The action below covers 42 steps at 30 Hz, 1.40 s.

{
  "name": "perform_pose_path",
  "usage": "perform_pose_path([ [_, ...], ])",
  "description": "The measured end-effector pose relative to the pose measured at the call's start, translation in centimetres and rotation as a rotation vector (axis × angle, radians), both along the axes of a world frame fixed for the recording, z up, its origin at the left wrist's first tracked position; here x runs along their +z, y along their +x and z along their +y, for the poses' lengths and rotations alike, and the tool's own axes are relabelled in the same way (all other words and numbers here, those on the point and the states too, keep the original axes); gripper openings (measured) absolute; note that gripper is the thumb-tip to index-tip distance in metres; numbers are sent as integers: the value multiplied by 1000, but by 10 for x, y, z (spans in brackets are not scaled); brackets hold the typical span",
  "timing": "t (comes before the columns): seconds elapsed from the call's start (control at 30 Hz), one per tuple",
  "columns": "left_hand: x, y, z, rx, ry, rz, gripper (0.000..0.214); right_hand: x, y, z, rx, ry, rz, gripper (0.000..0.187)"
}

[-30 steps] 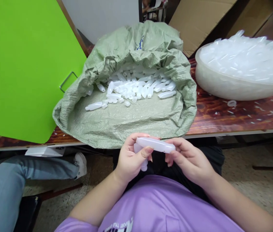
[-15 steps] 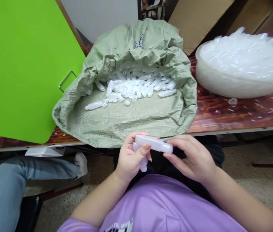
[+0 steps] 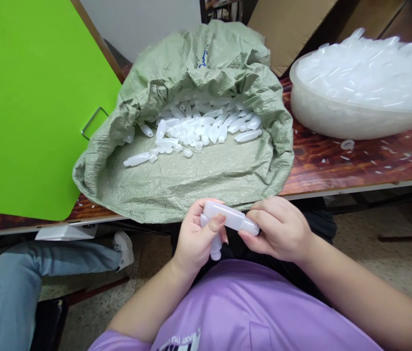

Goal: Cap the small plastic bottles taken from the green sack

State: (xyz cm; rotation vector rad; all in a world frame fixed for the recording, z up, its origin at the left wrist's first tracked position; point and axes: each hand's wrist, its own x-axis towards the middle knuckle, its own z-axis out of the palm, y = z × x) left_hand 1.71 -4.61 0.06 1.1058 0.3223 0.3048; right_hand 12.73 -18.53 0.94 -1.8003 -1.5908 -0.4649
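Observation:
My left hand [image 3: 195, 239] is closed on two small translucent white plastic bottles: one bottle [image 3: 230, 217] lies crosswise under my thumb, a second bottle [image 3: 215, 249] sticks down out of the palm. My right hand [image 3: 281, 229] pinches the right end of the crosswise bottle. Both hands hover over my lap, just in front of the table edge. Beyond them an open green woven sack [image 3: 191, 175] lies on the table with several identical loose bottles [image 3: 198, 129] inside.
A white basin [image 3: 337, 117] heaped with clear plastic pieces stands at the right on the brown table [image 3: 355, 168]. A bright green board [image 3: 34, 102] leans at the left. Cardboard [image 3: 293, 24] stands behind. Another person's jeans leg and shoe [image 3: 45, 263] show under the table.
My right hand has closed in on the right end of the crosswise bottle, from open fingers to a pinch. The view has shifted slightly; my left hand keeps its hold.

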Motion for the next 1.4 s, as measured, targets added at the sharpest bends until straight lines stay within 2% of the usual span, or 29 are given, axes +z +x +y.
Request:
perform_pose_path([
  [0.07, 0, 0, -1, 4, -12, -2, 32, -2, -1, 5, 69, 4, 159, 22],
  [0.2, -1, 0, 0, -17, -13, -2, 31, -9, -10, 13, 173, 65, 607, 28],
  [0.3, -1, -1, 4, -5, 40, -15, 29, -8, -8, 10, 178, -47, 760, 30],
  [0.4, 3, -1, 7, 9, 240, -54, 27, 1, 8, -3, 152, -214, 638, 20],
  [0.5, 7, -1, 7, -81, 602, -132, 27, 11, 29, -13, -37, -105, 517, 26],
  [0.57, 3, -1, 5, -250, 836, -192, 26, 16, 41, -10, -190, -74, 475, 20],
  [0.63, -6, 1, 3, -453, 1051, -188, 28, 19, 50, 6, -256, -192, 407, 19],
  [0.7, -19, 4, 1, -607, 1232, -113, 33, 22, 55, 33, -252, -358, 313, 19],
  [0.8, -40, 11, -1, -670, 1319, 17, 39, 26, 59, 83, -232, -496, 200, 20],
  [0.9, -50, 16, -1, -653, 1253, 88, 43, 28, 64, 132, -222, -544, 119, 26],
  [0.97, -47, 15, 1, -634, 1187, 141, 43, 25, 66, 160, -244, -558, 34, 33],
  [1.07, -31, 7, 7, -590, 998, 213, 43, 16, 69, 188, -240, -588, -58, 32],
  [1.13, -16, -3, 13, -627, 740, 212, 48, 12, 69, 193, -220, -603, -72, 28],
  [1.2, -3, -14, 20, -689, 385, 173, 53, 16, 66, 186, -196, -601, -49, 27],
  [1.27, 7, -21, 26, -688, 85, 105, 49, 25, 61, 166, -147, -565, 81, 26],
  [1.33, 13, -24, 31, -570, -56, -2, 38, 35, 56, 134, -73, -468, 307, 23],
  [1.4, 16, -20, 34, -378, -95, -117, 28, 42, 49, 95, -11, -328, 485, 21],
])
